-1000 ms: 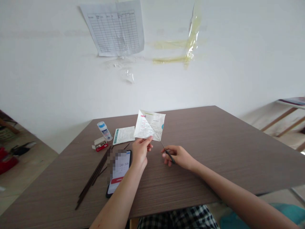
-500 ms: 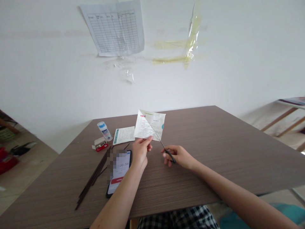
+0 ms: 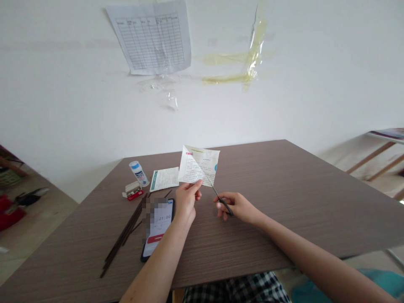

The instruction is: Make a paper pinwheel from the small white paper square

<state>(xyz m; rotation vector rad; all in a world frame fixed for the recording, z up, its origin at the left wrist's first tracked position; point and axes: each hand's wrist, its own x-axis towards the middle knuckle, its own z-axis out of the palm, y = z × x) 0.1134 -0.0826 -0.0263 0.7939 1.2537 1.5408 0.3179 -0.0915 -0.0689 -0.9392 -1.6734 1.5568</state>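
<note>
Between thumb and fingers, my left hand [image 3: 187, 200] pinches the lower edge of a printed sheet of paper [image 3: 197, 164], held up above the table. A diagonal line runs across the sheet from its upper left corner to the lower right. My right hand [image 3: 235, 205] is closed around the dark handles of a pair of scissors [image 3: 225, 206]. Their thin blades point up and left and lie along the lower end of that diagonal; whether they are parted, I cannot tell. A second printed paper [image 3: 164, 179] rests on the table, left of the held one.
On the brown table [image 3: 268, 176] lie a phone [image 3: 158, 229] showing a timer, several thin dark sticks [image 3: 123, 237], a small red and white box [image 3: 134, 192] and a white bottle with a blue cap [image 3: 139, 173]. A white wall [image 3: 221, 113] rises behind the table.
The phone's timer has gone from 00:59 to 01:00. Both hands, the paper and the scissors stay almost exactly where they were.
</note>
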